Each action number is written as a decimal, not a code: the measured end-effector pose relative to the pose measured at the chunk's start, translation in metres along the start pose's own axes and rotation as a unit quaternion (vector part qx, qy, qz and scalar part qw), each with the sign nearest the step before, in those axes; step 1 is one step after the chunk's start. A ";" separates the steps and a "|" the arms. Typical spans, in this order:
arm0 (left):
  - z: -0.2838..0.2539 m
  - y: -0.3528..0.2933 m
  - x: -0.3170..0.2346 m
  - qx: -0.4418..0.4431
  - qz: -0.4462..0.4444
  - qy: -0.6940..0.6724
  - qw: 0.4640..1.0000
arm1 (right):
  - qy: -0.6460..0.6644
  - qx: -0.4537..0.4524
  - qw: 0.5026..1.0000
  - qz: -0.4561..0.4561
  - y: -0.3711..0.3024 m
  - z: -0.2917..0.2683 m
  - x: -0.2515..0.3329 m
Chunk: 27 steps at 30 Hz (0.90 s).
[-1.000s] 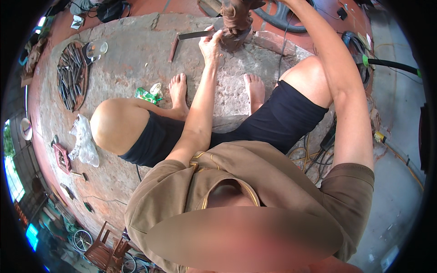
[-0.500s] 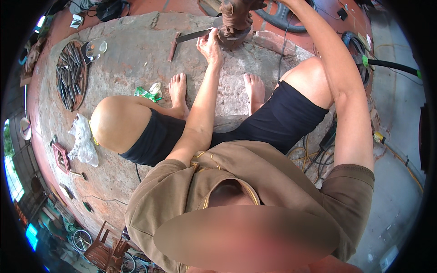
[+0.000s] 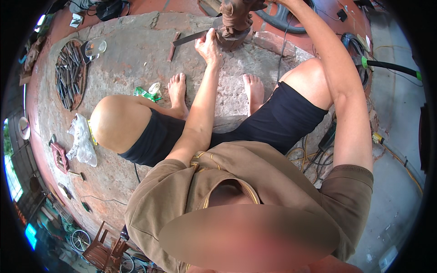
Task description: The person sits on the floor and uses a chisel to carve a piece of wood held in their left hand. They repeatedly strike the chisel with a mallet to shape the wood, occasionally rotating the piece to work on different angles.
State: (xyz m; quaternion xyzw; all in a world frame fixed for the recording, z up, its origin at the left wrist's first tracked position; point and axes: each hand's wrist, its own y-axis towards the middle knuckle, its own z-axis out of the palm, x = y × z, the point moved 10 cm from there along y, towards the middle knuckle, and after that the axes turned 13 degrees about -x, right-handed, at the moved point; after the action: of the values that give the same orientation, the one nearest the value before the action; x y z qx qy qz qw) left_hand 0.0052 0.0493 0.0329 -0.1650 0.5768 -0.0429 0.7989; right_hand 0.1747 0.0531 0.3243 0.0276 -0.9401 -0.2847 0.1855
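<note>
At the top of the view stands a brown carved figure (image 3: 235, 20), apparently wood, its upper end cut off by the frame's edge. My left hand (image 3: 208, 47) is closed on a long, flat, dark metal strip (image 3: 190, 38), like a blade or file. The strip slants from a reddish-brown stick (image 3: 173, 47) on its left up to the side of the figure's base. My right arm reaches to the top edge, where only a bit of my right hand (image 3: 281, 1) shows, near the figure's upper part. Its fingers are out of sight.
A round basket (image 3: 84, 86) of many dark chisel-like tools sits left, beside a clear plastic cup (image 3: 96, 48). A green wrapper (image 3: 146, 94) lies near my left foot; a white plastic bag (image 3: 82, 141) by my left knee. Cables (image 3: 314, 154) and a power tool (image 3: 328, 136) are at right.
My left hand and the metal strip have shifted slightly left, and the strip's left end has dipped a little. My right arm is almost unchanged.
</note>
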 end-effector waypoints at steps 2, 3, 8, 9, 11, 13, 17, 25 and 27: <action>-0.002 -0.002 -0.007 0.014 0.037 -0.028 0.999 | 0.020 0.004 1.000 -0.002 0.003 0.008 0.006; -0.002 -0.003 -0.011 0.022 0.054 -0.041 0.997 | 0.028 0.006 1.000 -0.002 0.004 0.011 0.009; -0.007 0.014 0.004 -0.006 -0.008 -0.057 0.998 | 0.014 0.000 1.000 0.019 0.003 0.006 0.001; -0.009 0.014 0.009 -0.012 -0.024 -0.060 0.998 | 0.006 0.002 1.000 0.023 0.001 0.005 -0.001; -0.016 0.017 0.014 -0.030 -0.053 -0.067 0.996 | 0.022 0.002 1.000 0.011 0.002 0.005 0.004; -0.015 0.018 0.017 -0.010 -0.052 -0.073 0.996 | 0.028 -0.002 1.000 0.003 0.002 0.004 0.006; -0.006 0.015 0.016 0.025 -0.050 -0.082 0.995 | 0.030 -0.009 0.999 0.008 -0.002 0.000 0.001; 0.001 0.018 0.010 0.079 -0.024 -0.030 0.996 | 0.033 0.013 0.999 -0.024 -0.005 -0.002 0.011; 0.003 0.026 0.008 0.108 -0.019 -0.017 0.994 | 0.046 0.013 0.998 -0.041 -0.004 0.001 0.017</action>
State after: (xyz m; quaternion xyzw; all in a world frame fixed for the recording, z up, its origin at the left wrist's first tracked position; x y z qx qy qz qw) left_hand 0.0073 0.0720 0.0183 -0.0894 0.5522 -0.1169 0.8207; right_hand 0.1583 0.0478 0.3271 0.0815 -0.9322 -0.2786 0.2162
